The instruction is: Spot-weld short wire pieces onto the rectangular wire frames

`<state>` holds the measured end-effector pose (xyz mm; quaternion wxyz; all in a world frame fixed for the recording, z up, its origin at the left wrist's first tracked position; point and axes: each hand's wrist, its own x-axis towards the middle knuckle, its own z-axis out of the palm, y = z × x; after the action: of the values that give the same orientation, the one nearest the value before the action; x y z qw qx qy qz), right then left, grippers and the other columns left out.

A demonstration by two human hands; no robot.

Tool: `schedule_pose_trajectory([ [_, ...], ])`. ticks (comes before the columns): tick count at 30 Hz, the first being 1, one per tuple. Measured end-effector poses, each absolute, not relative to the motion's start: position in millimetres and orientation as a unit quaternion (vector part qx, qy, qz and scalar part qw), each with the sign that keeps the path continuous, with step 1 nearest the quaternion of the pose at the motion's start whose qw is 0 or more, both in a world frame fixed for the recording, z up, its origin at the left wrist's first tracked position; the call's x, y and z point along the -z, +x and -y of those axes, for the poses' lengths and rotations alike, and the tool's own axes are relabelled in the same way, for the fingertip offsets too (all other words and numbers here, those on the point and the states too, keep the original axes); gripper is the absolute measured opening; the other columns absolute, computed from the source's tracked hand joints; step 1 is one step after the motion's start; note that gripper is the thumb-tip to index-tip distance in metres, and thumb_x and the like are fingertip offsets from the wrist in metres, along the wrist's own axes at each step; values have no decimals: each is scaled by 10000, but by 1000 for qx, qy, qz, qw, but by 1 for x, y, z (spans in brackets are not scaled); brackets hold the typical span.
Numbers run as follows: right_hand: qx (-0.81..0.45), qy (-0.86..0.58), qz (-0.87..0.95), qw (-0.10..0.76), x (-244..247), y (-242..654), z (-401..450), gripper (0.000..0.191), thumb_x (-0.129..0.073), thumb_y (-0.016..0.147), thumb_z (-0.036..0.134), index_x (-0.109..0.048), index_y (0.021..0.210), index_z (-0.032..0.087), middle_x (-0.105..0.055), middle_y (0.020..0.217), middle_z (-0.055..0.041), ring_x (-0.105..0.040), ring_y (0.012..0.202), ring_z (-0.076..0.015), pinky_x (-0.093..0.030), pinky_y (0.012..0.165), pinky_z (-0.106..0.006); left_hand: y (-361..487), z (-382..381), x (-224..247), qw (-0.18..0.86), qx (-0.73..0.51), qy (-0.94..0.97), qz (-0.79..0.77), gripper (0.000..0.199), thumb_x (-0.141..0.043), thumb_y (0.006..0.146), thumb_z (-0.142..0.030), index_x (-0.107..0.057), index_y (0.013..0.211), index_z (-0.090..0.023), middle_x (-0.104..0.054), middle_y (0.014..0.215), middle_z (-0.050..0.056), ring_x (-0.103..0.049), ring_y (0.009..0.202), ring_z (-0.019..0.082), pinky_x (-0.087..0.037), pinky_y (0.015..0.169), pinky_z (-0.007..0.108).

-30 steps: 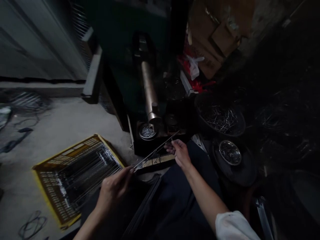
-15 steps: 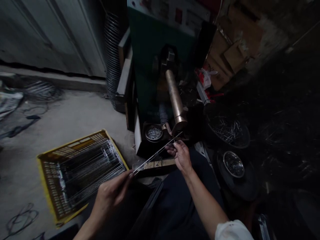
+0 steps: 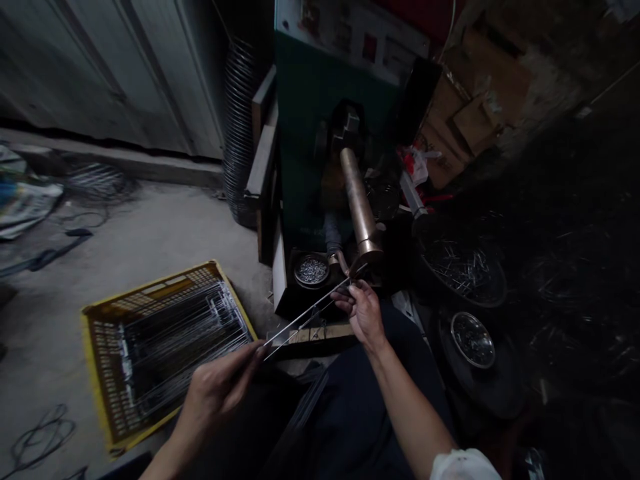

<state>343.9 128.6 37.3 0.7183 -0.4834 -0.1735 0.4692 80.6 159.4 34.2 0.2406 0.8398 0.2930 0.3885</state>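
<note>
My left hand [image 3: 220, 383] is closed around the near end of a thin metal rod [image 3: 300, 317], which slants up and away to the right. A second thin wire runs just below it. My right hand [image 3: 365, 315] is closed in a pinch close to the rod's far end; what sits between its fingertips is too small and dark to make out. Just above those fingers is the lower end of a thick copper-coloured arm [image 3: 357, 197] on a green machine [image 3: 305, 133]. A smaller bent copper piece [image 3: 342, 261] meets it there.
A yellow plastic crate [image 3: 95, 380] holding wire frames stands on the floor at left. A round dish [image 3: 311, 269] of small metal parts sits beside the copper arm. At right are a dark basin [image 3: 500, 283] with metal pieces and a shiny bowl [image 3: 473, 340]. Cardboard [image 3: 480, 123] leans behind.
The view has shifted, so the machine and dishes appear farther right and slightly lower. The rod's far end has come slightly back from the copper arm's end. Both hands keep their grip.
</note>
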Motion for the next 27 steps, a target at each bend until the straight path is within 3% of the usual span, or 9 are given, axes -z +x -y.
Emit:
schedule_pose_trajectory([
  [8,-470,-495,156,714,-38,344,-131,262,-754,730,367,-557,803,210,-743,793,-31,-734,710,-181,-576,554,-225,81,-156,-37,259,-373,827,-332,297,-551,951,-369,-722,975,-128,-786,808,67,-738,636,160,-552,593,149],
  [15,-420,-542,171,708,-37,355,-126,249,-753,733,384,-603,775,189,-630,581,53,-560,446,-75,-459,427,-161,91,-158,-37,221,-381,843,-310,270,-538,951,-315,-708,937,-105,-772,759,80,-729,604,165,-535,575,157],
  [20,-399,-540,194,715,-37,371,-131,250,-744,744,375,-586,722,183,-558,533,66,-482,441,-55,-379,412,-150,109,-162,-36,230,-368,842,-320,224,-541,942,-286,-704,931,-133,-745,703,28,-695,546,147,-495,522,167],
  [27,-426,-530,192,707,-38,373,-133,295,-745,744,439,-592,738,187,-576,544,58,-488,422,-60,-395,406,-157,109,-166,-39,246,-351,828,-361,265,-561,928,-361,-717,942,-146,-743,713,23,-666,532,142,-487,529,185],
])
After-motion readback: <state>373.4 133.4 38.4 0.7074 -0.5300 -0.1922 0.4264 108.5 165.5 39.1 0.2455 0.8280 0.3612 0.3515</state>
